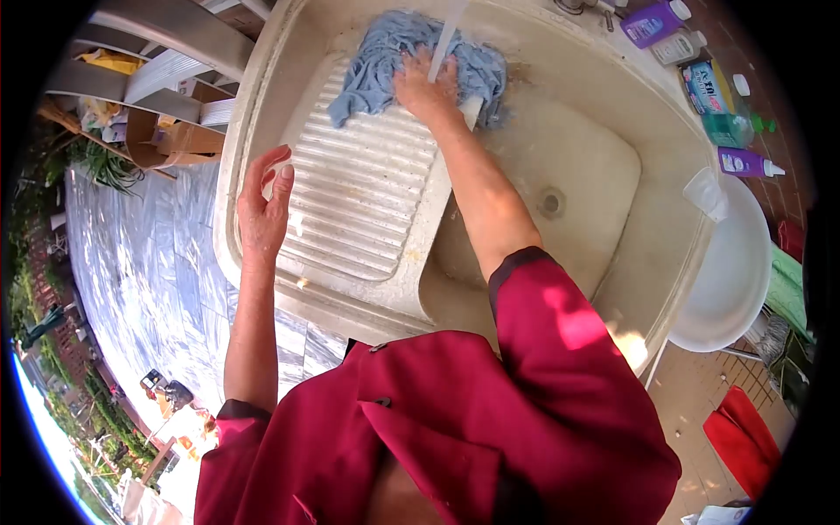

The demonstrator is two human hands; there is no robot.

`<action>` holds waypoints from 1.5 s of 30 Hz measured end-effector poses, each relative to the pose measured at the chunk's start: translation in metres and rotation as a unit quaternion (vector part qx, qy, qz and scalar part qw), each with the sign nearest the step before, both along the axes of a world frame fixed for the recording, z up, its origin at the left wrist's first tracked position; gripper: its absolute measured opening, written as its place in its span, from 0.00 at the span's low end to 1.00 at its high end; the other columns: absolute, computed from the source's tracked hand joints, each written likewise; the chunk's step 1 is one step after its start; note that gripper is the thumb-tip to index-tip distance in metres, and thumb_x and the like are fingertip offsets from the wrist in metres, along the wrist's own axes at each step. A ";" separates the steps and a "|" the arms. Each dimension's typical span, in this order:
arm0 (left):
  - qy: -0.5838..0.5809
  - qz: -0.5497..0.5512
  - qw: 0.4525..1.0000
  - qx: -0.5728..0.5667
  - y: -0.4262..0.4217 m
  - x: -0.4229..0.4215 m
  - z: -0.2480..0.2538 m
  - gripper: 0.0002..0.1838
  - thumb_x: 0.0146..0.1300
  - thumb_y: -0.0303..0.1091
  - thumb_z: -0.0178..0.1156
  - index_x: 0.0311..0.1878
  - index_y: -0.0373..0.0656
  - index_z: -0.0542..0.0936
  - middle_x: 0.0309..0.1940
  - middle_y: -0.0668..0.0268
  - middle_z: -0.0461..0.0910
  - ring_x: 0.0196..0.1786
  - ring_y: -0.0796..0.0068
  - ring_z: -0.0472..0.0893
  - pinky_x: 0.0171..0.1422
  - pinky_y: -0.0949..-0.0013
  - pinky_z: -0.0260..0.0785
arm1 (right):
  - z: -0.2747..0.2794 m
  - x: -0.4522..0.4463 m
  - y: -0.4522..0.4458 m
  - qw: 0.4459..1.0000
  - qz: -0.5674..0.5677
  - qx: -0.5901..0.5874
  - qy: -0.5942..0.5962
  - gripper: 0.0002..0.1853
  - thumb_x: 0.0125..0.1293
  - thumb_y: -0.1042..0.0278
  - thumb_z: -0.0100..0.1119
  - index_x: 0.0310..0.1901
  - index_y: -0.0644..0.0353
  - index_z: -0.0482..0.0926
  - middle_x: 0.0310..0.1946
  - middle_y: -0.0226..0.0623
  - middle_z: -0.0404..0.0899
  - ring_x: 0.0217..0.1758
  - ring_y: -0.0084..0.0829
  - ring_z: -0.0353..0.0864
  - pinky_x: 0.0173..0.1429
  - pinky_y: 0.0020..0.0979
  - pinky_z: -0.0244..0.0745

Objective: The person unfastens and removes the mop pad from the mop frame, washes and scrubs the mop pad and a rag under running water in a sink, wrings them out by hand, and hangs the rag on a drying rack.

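Note:
A wet, crumpled blue cloth lies at the far end of the ribbed washboard in the sink. My right hand presses on the cloth, its fingers spread rather than wrapped round it. A stream of water runs down onto the cloth and this hand. Raised over the left rim of the sink, my left hand holds nothing; its fingers are bent a little and the thumb stands apart.
The drain sits in the basin right of the washboard. Purple bottles and other cleaning containers line the right side, with a white tub below them. A metal ladder and a cardboard box stand at the left.

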State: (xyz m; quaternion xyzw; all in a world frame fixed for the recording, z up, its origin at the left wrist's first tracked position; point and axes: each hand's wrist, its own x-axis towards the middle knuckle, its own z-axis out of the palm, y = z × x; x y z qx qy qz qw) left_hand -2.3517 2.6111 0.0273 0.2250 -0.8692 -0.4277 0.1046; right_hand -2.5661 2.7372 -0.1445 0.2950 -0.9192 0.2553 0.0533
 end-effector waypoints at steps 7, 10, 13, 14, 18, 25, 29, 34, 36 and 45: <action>0.032 -0.041 0.996 0.067 -0.023 0.010 -0.018 0.16 0.65 0.39 0.56 0.52 0.41 0.75 0.47 0.64 0.78 0.53 0.70 0.75 0.58 0.65 0.65 | 0.066 0.098 0.042 0.961 0.253 -0.011 -0.115 0.25 0.64 0.52 0.50 0.62 0.49 0.67 0.64 0.44 0.63 0.69 0.46 0.57 0.72 0.46 0.44; 0.041 -0.037 0.995 0.078 -0.046 0.015 -0.017 0.16 0.65 0.37 0.56 0.52 0.40 0.74 0.47 0.63 0.78 0.52 0.70 0.76 0.57 0.67 0.66 | 0.056 0.022 0.054 0.989 0.069 0.043 -0.121 0.23 0.63 0.52 0.52 0.57 0.52 0.72 0.57 0.44 0.72 0.61 0.46 0.67 0.67 0.45 0.54; 0.052 -0.003 0.980 0.193 -0.061 0.025 -0.017 0.16 0.65 0.36 0.56 0.53 0.40 0.73 0.47 0.61 0.78 0.50 0.71 0.76 0.54 0.70 0.68 | 0.009 0.014 0.021 0.997 -0.062 0.035 0.031 0.20 0.62 0.57 0.51 0.54 0.56 0.75 0.54 0.48 0.73 0.59 0.50 0.68 0.64 0.48 0.58; 0.041 -0.007 0.971 0.235 -0.061 0.027 -0.018 0.16 0.65 0.37 0.56 0.53 0.39 0.73 0.46 0.60 0.78 0.49 0.71 0.77 0.52 0.71 0.68 | 0.010 0.024 0.008 0.993 -0.094 0.044 0.047 0.20 0.62 0.58 0.52 0.53 0.57 0.75 0.54 0.48 0.73 0.60 0.50 0.67 0.63 0.49 0.58; -0.034 -0.055 0.925 0.375 -0.041 0.008 -0.035 0.17 0.67 0.41 0.53 0.53 0.40 0.73 0.42 0.63 0.79 0.42 0.75 0.79 0.43 0.74 0.72 | 0.071 0.136 0.018 0.989 0.121 -0.012 -0.079 0.22 0.60 0.59 0.56 0.55 0.54 0.74 0.61 0.40 0.67 0.68 0.45 0.58 0.70 0.50 0.50; -0.190 -0.059 0.850 0.487 -0.010 -0.018 -0.040 0.27 0.66 0.50 0.52 0.59 0.37 0.67 0.47 0.55 0.76 0.46 0.64 0.80 0.45 0.65 0.75 | 0.030 0.016 0.068 0.987 -0.155 0.031 -0.039 0.15 0.56 0.58 0.61 0.45 0.52 0.80 0.51 0.33 0.76 0.56 0.36 0.70 0.56 0.46 0.65; -0.146 0.041 0.697 0.701 0.018 -0.063 -0.053 0.50 0.58 0.65 0.50 0.70 0.39 0.41 0.58 0.41 0.64 0.54 0.43 0.73 0.51 0.42 0.72 | 0.066 0.030 0.034 0.863 -0.143 -0.362 -0.323 0.15 0.54 0.60 0.64 0.37 0.63 0.80 0.28 0.31 0.81 0.30 0.24 0.76 0.36 0.29 0.72; -0.030 -0.239 0.437 0.867 0.036 -0.139 -0.077 0.30 0.63 0.60 0.48 0.52 0.40 0.72 0.45 0.57 0.76 0.50 0.62 0.77 0.49 0.54 0.74 | 0.192 0.101 0.020 0.941 0.043 -0.311 -0.127 0.14 0.44 0.62 0.66 0.22 0.63 0.74 0.20 0.39 0.74 0.30 0.42 0.75 0.39 0.36 0.71; 0.038 -0.255 0.415 0.872 0.048 -0.153 -0.095 0.25 0.65 0.56 0.48 0.48 0.40 0.74 0.43 0.60 0.77 0.47 0.68 0.77 0.48 0.60 0.74 | 0.184 0.096 0.016 0.962 0.063 -0.266 0.020 0.12 0.45 0.63 0.65 0.23 0.62 0.74 0.18 0.38 0.74 0.25 0.41 0.76 0.31 0.35 0.70; -0.043 0.009 0.823 0.566 0.047 -0.162 -0.039 0.27 0.63 0.56 0.52 0.52 0.41 0.74 0.47 0.65 0.77 0.47 0.72 0.77 0.50 0.66 0.71 | 0.091 -0.068 0.061 0.834 -0.136 -0.465 -0.263 0.18 0.59 0.53 0.57 0.25 0.63 0.78 0.17 0.40 0.76 0.19 0.30 0.71 0.28 0.33 0.67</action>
